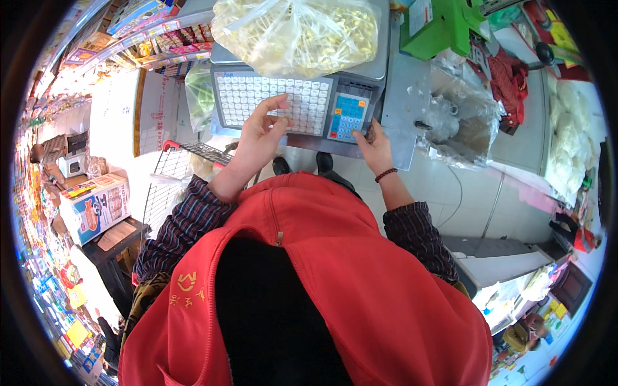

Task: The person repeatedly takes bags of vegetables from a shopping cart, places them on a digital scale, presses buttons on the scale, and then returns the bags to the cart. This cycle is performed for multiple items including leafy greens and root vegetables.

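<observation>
A price-computing scale (295, 134) stands before me with a wide panel of white keys (241, 89) and a blue numeric keypad (348, 113). On its platter rests a knotted clear plastic bag of bean sprouts (309, 36). My left hand (263, 132) hovers over the front of the white keys, fingers bent and apart, with nothing clearly held. My right hand (377, 147) is at the lower right of the keypad. Its thumb is on or just above the lower keys, and the other fingers are by the scale's right edge.
A wire shopping cart (169, 181) stands at left, near a bag of green produce (199, 96). Clear plastic bags (456, 116) hang at right, below a green box (434, 26). Snack shelves (159, 46) line the upper left. A person (53, 147) is farther left.
</observation>
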The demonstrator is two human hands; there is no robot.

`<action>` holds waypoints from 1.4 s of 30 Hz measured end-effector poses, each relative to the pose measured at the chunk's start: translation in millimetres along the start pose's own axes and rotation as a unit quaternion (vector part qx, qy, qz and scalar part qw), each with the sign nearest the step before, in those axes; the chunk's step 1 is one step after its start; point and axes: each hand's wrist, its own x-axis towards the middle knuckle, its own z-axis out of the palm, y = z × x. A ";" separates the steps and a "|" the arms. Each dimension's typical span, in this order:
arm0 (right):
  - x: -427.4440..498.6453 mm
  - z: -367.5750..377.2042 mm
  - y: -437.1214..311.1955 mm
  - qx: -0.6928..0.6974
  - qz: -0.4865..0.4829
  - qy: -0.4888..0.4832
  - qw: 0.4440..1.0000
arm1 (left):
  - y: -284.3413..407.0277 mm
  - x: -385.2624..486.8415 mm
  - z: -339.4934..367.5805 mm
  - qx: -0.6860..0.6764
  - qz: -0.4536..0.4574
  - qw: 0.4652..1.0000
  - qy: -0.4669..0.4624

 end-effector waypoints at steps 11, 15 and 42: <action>25.8 38.9 -47.0 -0.228 -0.009 0.127 0.965 | -5.2 1.9 1.3 -0.008 0.000 1.000 0.003; 30.5 38.5 -35.8 -0.216 -0.044 0.149 0.964 | -5.5 0.6 2.2 -0.019 0.011 0.999 0.038; 38.4 68.5 -99.7 0.468 0.162 0.134 0.858 | 173.4 85.3 7.8 0.427 0.398 0.766 0.269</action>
